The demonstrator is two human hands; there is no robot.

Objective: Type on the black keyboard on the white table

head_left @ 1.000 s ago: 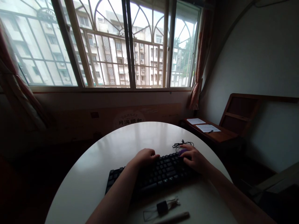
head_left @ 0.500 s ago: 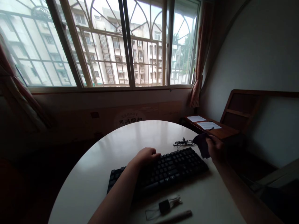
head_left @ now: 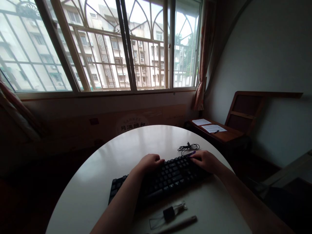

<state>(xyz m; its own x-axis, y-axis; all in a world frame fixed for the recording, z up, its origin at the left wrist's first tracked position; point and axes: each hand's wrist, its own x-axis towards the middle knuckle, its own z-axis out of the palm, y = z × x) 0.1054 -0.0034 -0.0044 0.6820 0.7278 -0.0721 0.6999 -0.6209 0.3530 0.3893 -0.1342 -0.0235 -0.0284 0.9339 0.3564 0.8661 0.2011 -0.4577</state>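
A black keyboard [head_left: 168, 178] lies at a slant on the round white table [head_left: 97, 169]. My left hand [head_left: 149, 163] rests across its middle, fingers curled over the far edge and holding it. At the keyboard's right end, my right hand [head_left: 206, 161] presses down on the keys with a dark purple cloth [head_left: 191, 154]. Most of that cloth is hidden under the fingers. Just behind it lies the keyboard's bundled black cable [head_left: 188, 147]. In front are a wire keycap puller with a black block [head_left: 169, 214] and a slim stick-like tool [head_left: 181, 225], its near end unclear.
Beyond the table's right edge stands a wooden chair or bench [head_left: 234, 135] bearing paper sheets [head_left: 214, 128] and a pen. A barred window [head_left: 136, 48] spans the wall ahead, with a curtain [head_left: 201, 78] at its right.
My right hand has brought the cloth from beside the keyboard's right end down and left onto its keys. My left hand stays on the keyboard. The view has shifted slightly.
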